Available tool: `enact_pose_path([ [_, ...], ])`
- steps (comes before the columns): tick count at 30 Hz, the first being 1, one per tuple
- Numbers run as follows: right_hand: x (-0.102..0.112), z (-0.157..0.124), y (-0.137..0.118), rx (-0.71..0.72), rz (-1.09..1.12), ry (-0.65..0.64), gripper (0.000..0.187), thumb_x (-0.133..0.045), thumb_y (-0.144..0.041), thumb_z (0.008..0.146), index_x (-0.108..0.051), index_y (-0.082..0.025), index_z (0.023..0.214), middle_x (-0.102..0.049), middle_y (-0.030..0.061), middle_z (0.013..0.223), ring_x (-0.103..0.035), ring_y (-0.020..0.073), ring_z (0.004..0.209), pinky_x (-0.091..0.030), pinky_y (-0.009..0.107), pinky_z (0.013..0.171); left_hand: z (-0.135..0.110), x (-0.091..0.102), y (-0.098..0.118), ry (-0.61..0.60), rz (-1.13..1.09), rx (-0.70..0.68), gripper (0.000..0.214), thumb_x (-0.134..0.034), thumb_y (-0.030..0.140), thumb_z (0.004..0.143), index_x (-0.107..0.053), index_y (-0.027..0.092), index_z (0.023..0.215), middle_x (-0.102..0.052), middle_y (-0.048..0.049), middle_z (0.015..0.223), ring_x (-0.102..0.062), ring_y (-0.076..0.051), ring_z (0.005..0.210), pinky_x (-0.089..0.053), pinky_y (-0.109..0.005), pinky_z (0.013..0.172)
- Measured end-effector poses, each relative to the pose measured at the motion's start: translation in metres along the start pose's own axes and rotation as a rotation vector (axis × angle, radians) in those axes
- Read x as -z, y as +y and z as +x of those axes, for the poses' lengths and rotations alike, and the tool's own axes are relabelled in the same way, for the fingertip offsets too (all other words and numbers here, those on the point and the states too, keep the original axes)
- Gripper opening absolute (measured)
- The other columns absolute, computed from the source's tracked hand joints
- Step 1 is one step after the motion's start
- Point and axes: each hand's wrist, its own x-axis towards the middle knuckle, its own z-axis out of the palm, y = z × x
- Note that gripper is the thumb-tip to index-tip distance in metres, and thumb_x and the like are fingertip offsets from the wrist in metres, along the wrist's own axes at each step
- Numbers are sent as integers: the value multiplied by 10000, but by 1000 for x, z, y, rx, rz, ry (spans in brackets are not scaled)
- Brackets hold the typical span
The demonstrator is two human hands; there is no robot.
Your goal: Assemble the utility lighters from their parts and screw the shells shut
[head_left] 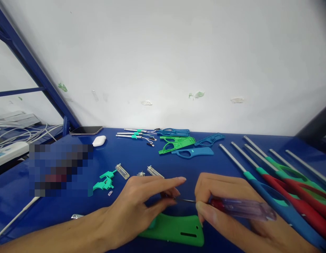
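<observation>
My right hand [226, 203] is closed around a screwdriver [247, 209] with a clear purplish handle. Its thin shaft points left, and the tip reaches the fingertips of my left hand [141, 207]. There the thumb and bent fingers are pinched together, with the index finger stretched out above. Whatever lies inside that pinch is hidden. Below it a green lighter handle [184, 230] with a dark slot lies on the blue table, partly covered by my left hand. Small clear fuel tanks [122, 171] and teal trigger parts [105, 182] lie just beyond my left hand.
Several long-nosed lighters [281, 189] in blue, red and green lie on the right. Split blue and green casings [178, 143] and metal tubes with wires [131, 136] sit at the back. A phone [86, 130] and white earbud case [99, 141] are back left; a white cable [18, 218] runs at left.
</observation>
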Motion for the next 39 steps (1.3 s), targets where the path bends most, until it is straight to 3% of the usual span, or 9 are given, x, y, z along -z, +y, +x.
enact_pose_path([
  [3,1,7,-4,3,101,-92,360,-617,-457,1034,-730,-309,726,-720,34,693,-713,234,645,-604,306,556,0,0,-1,24,-4,21,616,-795,19,935,-704,314,1468,-836,32,995,-797,-102,863,-611,-138,877],
  [12,2,8,0,34,91,-72,250,-537,-377,1061,-665,-312,857,-712,-19,745,-675,174,585,-547,266,494,-1,-1,3,53,-11,43,634,-820,19,917,-705,337,1454,-842,64,947,-800,-90,811,-608,-136,852],
  [15,-2,8,5,35,26,7,107,-562,-283,1059,-633,-331,995,-679,-33,791,-721,168,667,-522,224,453,0,-1,6,59,-20,73,626,-830,14,900,-726,347,1420,-840,77,939,-792,-84,799,-599,-128,827],
  [19,-13,6,13,193,-2,219,113,-625,-229,1052,-574,-329,1034,-688,-44,841,-641,110,483,-486,211,381,2,-1,11,63,-33,129,563,-825,27,898,-765,352,1355,-839,88,934,-788,-81,795,-594,-128,808],
  [23,-19,6,18,259,84,314,445,-673,-184,1038,-405,-344,1354,-684,-93,718,-660,140,469,-518,218,382,4,-4,18,70,-45,163,510,-806,52,914,-780,359,1319,-834,105,922,-774,-74,780,-594,-128,824],
  [27,-14,2,16,342,3,341,389,-665,-186,1027,-428,-327,1302,-692,-59,846,-690,125,557,-587,228,508,5,-13,25,51,-49,182,585,-826,37,889,-761,423,1324,-838,142,957,-785,-69,816,-579,-110,820],
  [31,-2,-2,8,307,-111,248,103,-541,-393,1122,-531,-320,1194,-721,-7,954,-719,147,697,-601,267,626,5,-25,28,-26,-19,210,626,-876,55,865,-744,441,1340,-839,143,990,-776,-101,858,-580,-164,873],
  [35,4,1,1,377,-15,183,220,-433,-385,1162,-584,-298,1027,-654,-42,789,-637,109,590,-506,240,537,7,-32,24,-159,-23,267,521,-835,88,920,-743,387,1336,-832,108,1016,-757,-145,931,-578,-228,903],
  [39,3,2,0,368,-106,199,237,-453,-379,1157,-601,-285,997,-700,-25,788,-679,130,606,-556,240,565,5,-36,20,-255,-49,273,310,-755,110,984,-753,321,1210,-809,75,1052,-724,-162,988,-579,-254,926],
])
